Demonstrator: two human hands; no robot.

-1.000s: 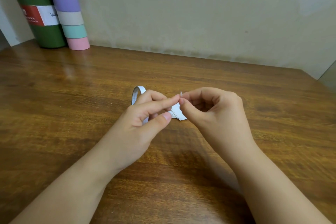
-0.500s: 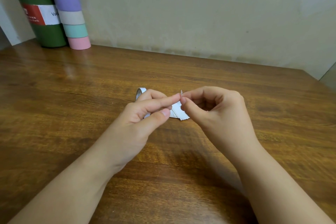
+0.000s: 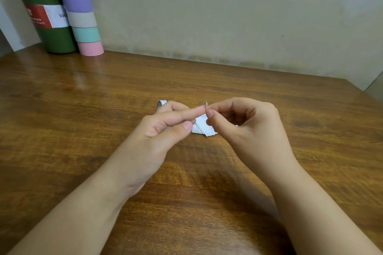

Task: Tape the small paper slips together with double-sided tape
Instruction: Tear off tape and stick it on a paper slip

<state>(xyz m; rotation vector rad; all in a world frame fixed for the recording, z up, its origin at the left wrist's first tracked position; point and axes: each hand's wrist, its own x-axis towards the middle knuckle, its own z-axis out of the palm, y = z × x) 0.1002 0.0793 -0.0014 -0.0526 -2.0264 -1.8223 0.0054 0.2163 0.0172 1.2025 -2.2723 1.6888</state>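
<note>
A brown wooden bench (image 3: 269, 93) meets a pale wall. At ten o'clock stand a green bottle (image 3: 47, 27) and a stack of coloured rolls (image 3: 79, 10). Centre: tape roll (image 3: 162, 104) behind the left hand (image 3: 163, 128), whose forefinger tip touches a small scrap (image 3: 206, 105) pinched by the right hand (image 3: 244, 122). Paper slips (image 3: 204, 127) lie on the bench below both hands.

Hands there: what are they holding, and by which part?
The right hand pinches a tiny white scrap by its lower edge; the left hand forefinger touches it. Tape or paper cannot be told.
</note>
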